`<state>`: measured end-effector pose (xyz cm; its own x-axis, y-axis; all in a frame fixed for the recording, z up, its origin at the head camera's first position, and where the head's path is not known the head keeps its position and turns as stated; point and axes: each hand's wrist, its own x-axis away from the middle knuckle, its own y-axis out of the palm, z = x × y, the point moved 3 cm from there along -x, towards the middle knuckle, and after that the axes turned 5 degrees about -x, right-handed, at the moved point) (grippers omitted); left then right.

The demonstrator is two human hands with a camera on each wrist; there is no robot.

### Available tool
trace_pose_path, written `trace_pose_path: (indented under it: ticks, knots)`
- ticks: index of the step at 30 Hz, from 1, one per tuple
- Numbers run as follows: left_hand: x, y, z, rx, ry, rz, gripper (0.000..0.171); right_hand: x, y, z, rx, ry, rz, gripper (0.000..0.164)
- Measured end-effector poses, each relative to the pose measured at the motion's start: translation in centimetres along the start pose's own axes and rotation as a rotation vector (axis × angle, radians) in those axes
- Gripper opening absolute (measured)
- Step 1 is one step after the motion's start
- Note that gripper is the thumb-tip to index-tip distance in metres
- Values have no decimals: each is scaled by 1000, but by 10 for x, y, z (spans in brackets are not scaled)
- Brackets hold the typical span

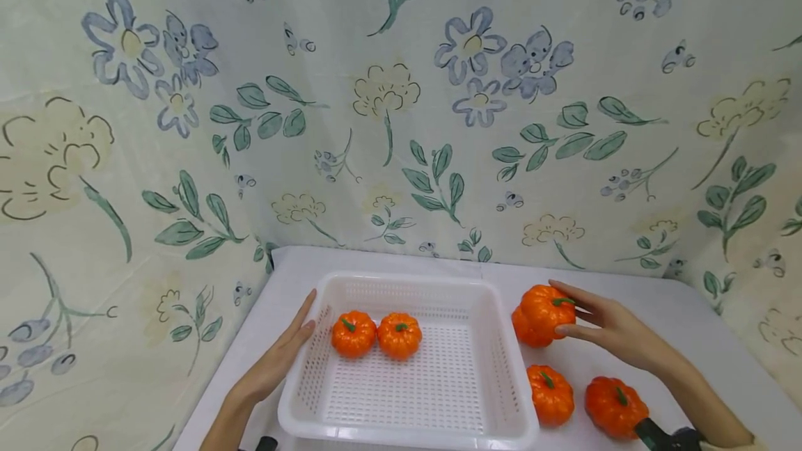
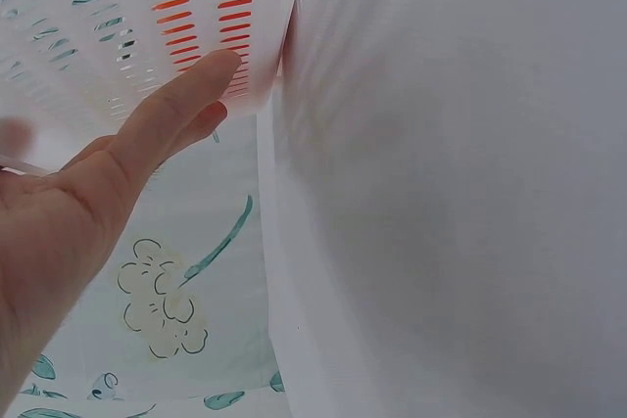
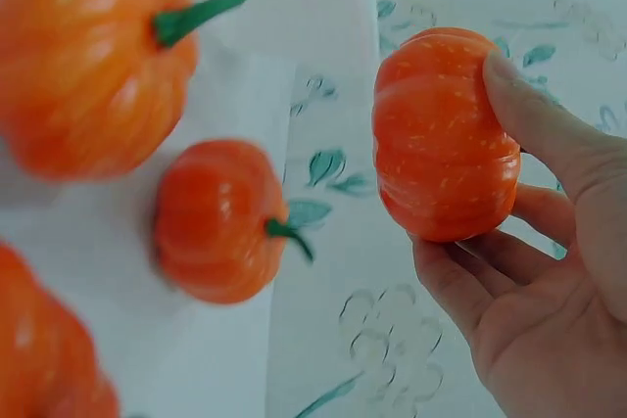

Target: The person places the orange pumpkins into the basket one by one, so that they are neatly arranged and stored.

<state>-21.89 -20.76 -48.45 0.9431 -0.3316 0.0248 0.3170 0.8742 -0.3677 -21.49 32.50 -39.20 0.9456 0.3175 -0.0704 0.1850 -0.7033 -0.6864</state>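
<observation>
My right hand (image 1: 610, 326) holds a small orange pumpkin (image 1: 544, 310) with a green stem, beside the right wall of a white plastic basket (image 1: 401, 433). In the right wrist view, the thumb lies on one side of this pumpkin (image 3: 441, 144) and the fingers on the other. Straight fingers of my left hand (image 1: 282, 353) touch the basket's left side, with the thumb at the rim. The left wrist view shows a finger (image 2: 171, 110) along the slotted outer wall. Two pumpkins, one (image 1: 354, 334) left of the other (image 1: 399, 335), sit inside the basket.
Right of the basket, one pumpkin (image 1: 525, 331) is partly hidden behind the held one. Two more, one by the wall (image 1: 551, 397) and one further right (image 1: 617, 406), lie on the white table (image 1: 633, 284). A floral cloth (image 1: 401, 124) hangs behind and at both sides.
</observation>
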Motion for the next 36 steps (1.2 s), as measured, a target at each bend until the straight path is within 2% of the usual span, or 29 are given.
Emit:
trace_pose_path:
  ticks: [6,10,18,24,31,36]
  knots:
    - [0,-1,1,-6,12,18,59,-16,12,-30,3,-88,-56,77]
    - [-1,-1,2,-17,18,24,59,-27,23,-41,-24,-109,-119,76]
    - [-1,1,1,-6,10,10,59,-49,44,-50,-98,-97,-245,78]
    - [0,1,0,0,12,7,60,-60,59,-53,-72,-98,-305,77]
    - [1,0,0,0,12,10,60,-72,71,-58,-44,-170,-354,73]
    - [0,0,-1,-3,10,10,60,-83,83,-63,-49,-122,-421,72]
